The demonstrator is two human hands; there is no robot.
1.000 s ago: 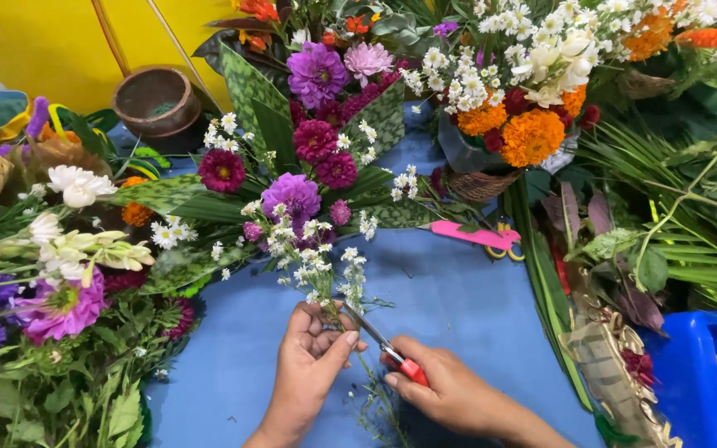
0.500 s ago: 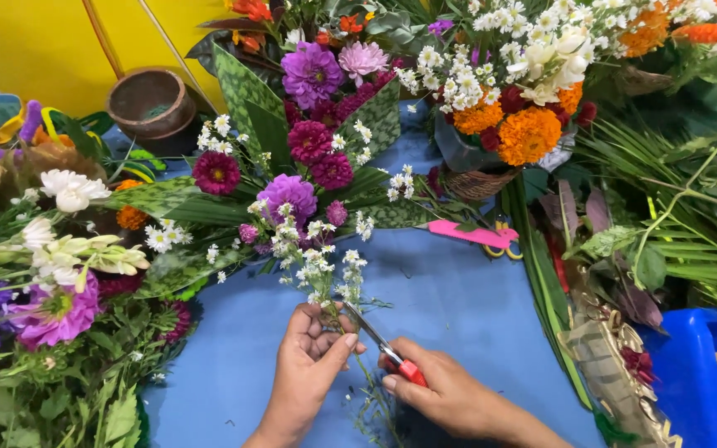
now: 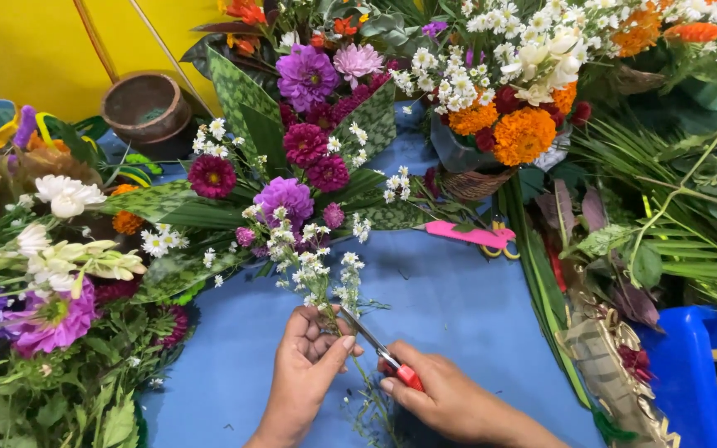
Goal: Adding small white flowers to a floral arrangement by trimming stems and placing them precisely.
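Now | left hand (image 3: 307,358) pinches white sprig (image 3: 309,278) | right hand (image 3: 446,396) grips red scissors (image 3: 379,353) | blades near thumb, risk nick or cutting stem too short

A florist's workbench: cut flowers (image 3: 304,79) heaped around a blue table (image 3: 450,307)

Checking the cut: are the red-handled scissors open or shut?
Open. The scissors in the right hand show two blades spread at the stem of the white flower sprig held by the left hand.
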